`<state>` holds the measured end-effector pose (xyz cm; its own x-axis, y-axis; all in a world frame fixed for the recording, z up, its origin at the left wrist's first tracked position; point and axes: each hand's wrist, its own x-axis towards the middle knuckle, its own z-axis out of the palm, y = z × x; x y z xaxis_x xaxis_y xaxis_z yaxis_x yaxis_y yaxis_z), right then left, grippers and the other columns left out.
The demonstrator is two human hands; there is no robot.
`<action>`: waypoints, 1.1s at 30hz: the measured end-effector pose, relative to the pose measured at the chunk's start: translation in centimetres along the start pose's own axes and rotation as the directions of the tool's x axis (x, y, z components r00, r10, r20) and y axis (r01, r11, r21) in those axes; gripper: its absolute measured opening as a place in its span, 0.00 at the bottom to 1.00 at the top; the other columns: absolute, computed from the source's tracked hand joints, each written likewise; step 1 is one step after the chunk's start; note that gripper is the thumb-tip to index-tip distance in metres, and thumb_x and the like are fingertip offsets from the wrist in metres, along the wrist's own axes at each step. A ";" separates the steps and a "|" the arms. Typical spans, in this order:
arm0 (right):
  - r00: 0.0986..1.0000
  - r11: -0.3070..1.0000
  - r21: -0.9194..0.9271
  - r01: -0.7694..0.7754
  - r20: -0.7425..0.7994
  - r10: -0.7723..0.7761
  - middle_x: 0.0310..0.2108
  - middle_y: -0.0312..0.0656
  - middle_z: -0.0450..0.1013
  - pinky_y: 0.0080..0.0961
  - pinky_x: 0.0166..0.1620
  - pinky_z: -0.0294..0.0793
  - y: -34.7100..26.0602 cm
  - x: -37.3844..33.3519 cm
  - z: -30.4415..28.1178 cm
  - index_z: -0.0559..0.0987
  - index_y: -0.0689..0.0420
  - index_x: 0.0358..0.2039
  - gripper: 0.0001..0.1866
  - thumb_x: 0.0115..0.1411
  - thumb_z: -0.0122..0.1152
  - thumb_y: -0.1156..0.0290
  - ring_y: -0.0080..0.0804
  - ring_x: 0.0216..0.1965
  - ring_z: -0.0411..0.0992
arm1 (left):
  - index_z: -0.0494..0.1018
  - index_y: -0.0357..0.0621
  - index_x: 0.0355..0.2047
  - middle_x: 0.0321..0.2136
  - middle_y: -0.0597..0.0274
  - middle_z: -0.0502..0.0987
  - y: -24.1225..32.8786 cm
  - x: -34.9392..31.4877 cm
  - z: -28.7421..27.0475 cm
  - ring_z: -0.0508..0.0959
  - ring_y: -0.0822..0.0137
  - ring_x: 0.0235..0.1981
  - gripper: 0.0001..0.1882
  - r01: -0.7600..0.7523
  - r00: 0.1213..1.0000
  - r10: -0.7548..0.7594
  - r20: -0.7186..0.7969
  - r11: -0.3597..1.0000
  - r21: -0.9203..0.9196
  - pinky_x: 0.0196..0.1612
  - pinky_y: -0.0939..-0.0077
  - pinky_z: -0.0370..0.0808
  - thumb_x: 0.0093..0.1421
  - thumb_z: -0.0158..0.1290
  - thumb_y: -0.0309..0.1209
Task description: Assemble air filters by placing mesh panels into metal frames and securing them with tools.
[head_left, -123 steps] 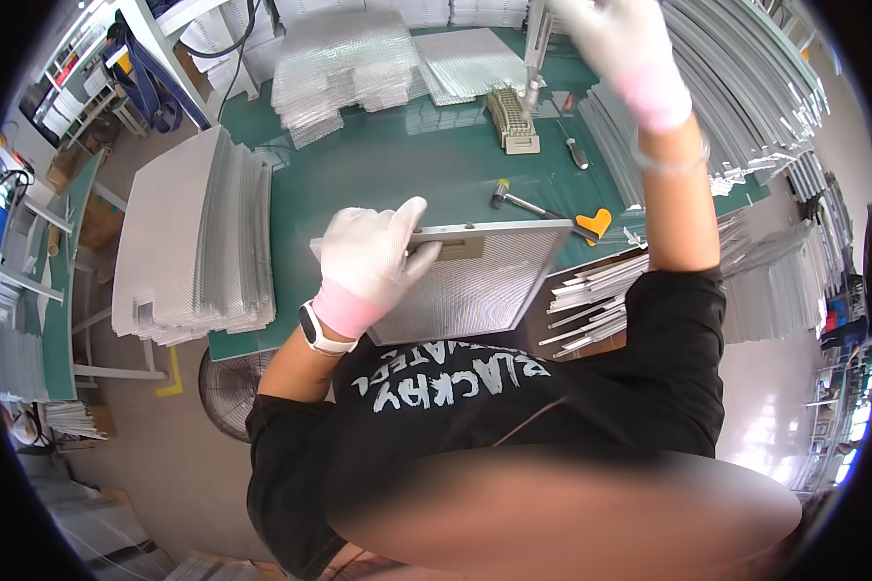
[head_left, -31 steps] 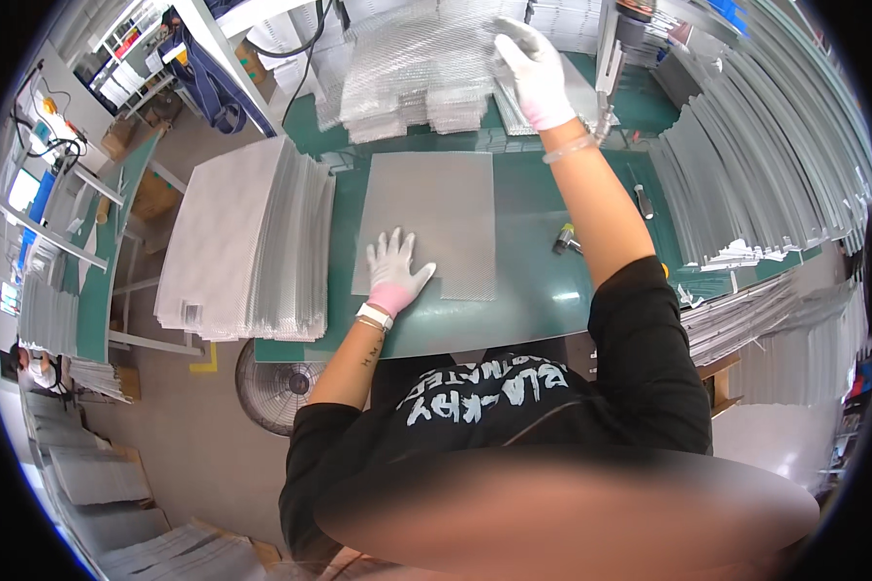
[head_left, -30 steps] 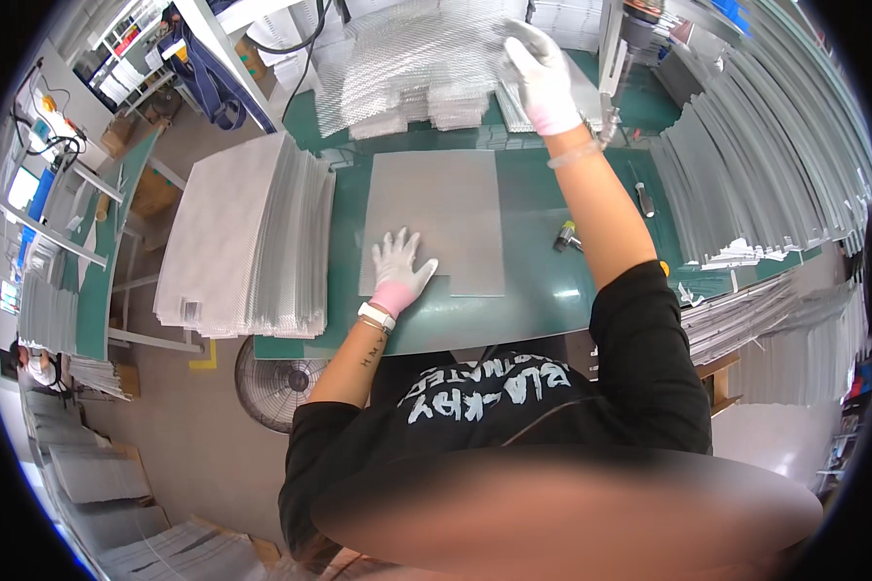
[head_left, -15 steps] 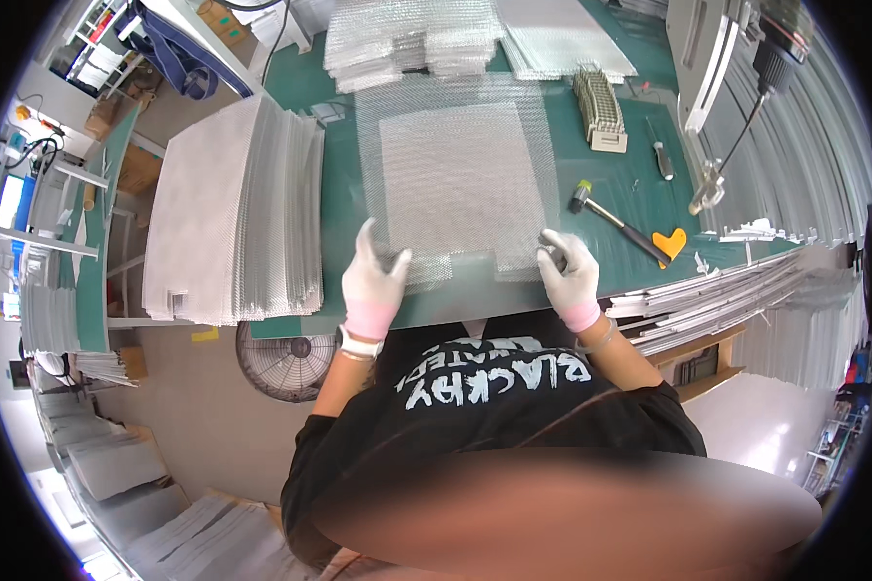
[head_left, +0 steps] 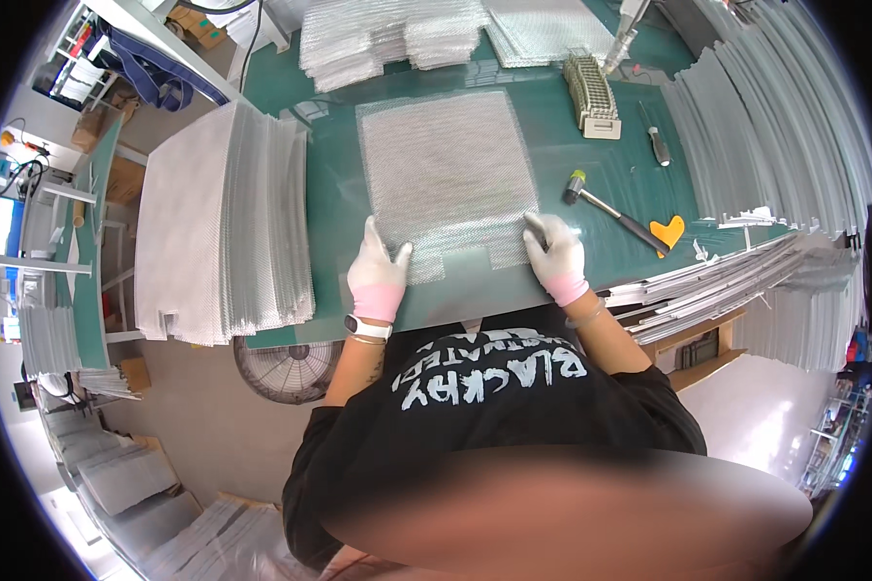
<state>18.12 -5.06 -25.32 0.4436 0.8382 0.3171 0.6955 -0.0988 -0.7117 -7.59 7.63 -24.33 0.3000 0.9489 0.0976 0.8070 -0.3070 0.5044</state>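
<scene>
The step in hand appears to be the seating of a bubble-wrap sheet [head_left: 448, 174] over a flat grey panel [head_left: 465, 281] on the green table [head_left: 591, 165]. The sheet lies flat at the table's centre and covers most of the panel. Only the panel's near strip shows bare, between the two hands.

The left hand [head_left: 378, 273], in a white glove with a pink cuff, pinches the sheet's near left corner. The right hand [head_left: 555, 259], gloved alike, pinches the near right corner. Both hands are closed on the sheet's near edge.

The near edge of the sheet is uneven and stops short of the panel's edge. Judged from this, the next move calls for an even pull with both hands, so that the sheet stays square to the panel.

A mallet [head_left: 606, 211] lies just to the right, apart from the sheet. Stacked grey panels [head_left: 213, 223] stand to the left.
</scene>
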 end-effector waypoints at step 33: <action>0.853 0.661 -0.675 -0.327 0.091 0.514 0.59 0.51 0.69 0.42 0.62 0.64 -0.1 37.9 -3.4 0.71 0.55 0.60 0.46 0.48 0.57 0.33 0.49 0.59 0.68 | 0.60 0.40 0.62 0.64 0.37 0.54 -1.8 0.1 -3.7 0.52 0.35 0.65 0.40 -0.255 0.966 0.254 -0.041 0.966 -0.038 0.68 0.42 0.44 0.50 0.61 0.36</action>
<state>36.82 24.91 -11.09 0.6847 0.7127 -0.1524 0.6966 -0.7014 -0.1509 -10.90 8.50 -22.06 0.4737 0.8422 0.2575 0.6840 -0.5360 0.4948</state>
